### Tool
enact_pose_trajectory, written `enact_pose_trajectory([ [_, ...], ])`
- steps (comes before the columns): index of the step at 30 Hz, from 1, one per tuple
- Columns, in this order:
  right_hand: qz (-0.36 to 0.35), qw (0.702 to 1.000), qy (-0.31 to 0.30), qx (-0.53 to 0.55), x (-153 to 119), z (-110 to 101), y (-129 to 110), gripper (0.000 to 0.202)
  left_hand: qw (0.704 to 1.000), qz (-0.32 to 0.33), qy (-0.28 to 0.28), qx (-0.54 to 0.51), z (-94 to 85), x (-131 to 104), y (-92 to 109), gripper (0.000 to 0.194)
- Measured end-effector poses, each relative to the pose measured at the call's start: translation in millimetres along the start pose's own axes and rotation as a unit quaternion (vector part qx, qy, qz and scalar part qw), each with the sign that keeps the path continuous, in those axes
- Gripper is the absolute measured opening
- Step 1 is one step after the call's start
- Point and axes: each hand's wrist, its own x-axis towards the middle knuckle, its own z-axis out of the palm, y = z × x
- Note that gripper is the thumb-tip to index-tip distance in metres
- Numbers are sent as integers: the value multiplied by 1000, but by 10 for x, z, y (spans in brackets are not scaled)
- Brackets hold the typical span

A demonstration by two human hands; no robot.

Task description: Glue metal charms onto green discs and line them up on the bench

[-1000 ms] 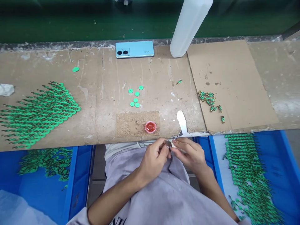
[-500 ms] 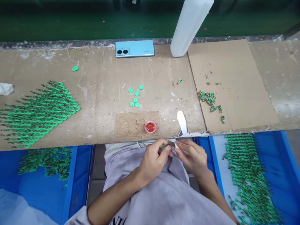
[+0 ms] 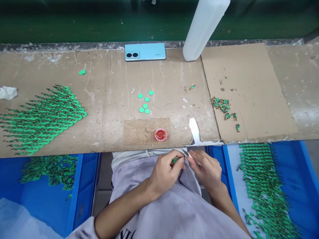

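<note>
Past the table's front edge, above my lap, both hands meet at the fingertips. My left hand [image 3: 165,172] is closed in a pinch on a green button-like piece [image 3: 175,160], mostly hidden by the fingers. My right hand [image 3: 205,166] is closed on a small flat tool [image 3: 188,154] with a pale edge; its kind is not clear. The tool's tip lies close to the left fingertips. On the table just ahead is a small dish of red liquid [image 3: 160,134], standing on a brown board [image 3: 136,132]. Several loose green discs with holes [image 3: 147,99] lie behind it.
Rows of green assembled pieces [image 3: 50,119] fan out at left. Small green-and-brass parts [image 3: 221,104] lie on cardboard [image 3: 259,89] at right. A blue phone [image 3: 149,52] and white bottle [image 3: 201,31] stand behind. Blue bins [image 3: 86,186] flank my lap, holding more green pieces [image 3: 261,179].
The fingertips and the tool have shifted slightly against each other over the lap. The whole view has moved a little; the things on the table lie as before.
</note>
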Motion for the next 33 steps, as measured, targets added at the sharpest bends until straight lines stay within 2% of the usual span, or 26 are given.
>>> enact_pose_trajectory([
  [2,15,999,39,-25,26,-4,0,7,1000,1,-8,3,4,-6,11,20],
  [5,4,997,82,8,62,-49,5,8,1000,-4,-8,5,12,5,9,19],
  [8,-21,998,42,49,50,-80,8,10,1000,11,-5,24,14,32,1,19],
  [11,-26,999,-3,42,0,-63,9,8,998,30,-4,49,2,52,5,24],
  [14,-28,999,-19,26,-38,-27,6,7,997,39,1,68,-21,57,10,30],
  [18,-19,1000,-11,-15,-17,-11,16,4,993,74,12,95,-34,39,2,30],
  [21,8,997,44,-55,34,-45,46,5,991,92,28,88,-14,16,-6,23],
  [23,9,997,75,-35,66,-78,61,7,995,72,34,59,1,10,-9,19],
  [27,-13,998,40,52,87,-117,38,9,999,41,15,16,4,29,3,22],
  [30,-23,996,8,91,65,-103,-1,11,997,68,-7,44,-17,45,15,27],
  [33,-16,997,-9,81,38,-64,-25,8,991,101,-10,86,-45,42,2,32],
])
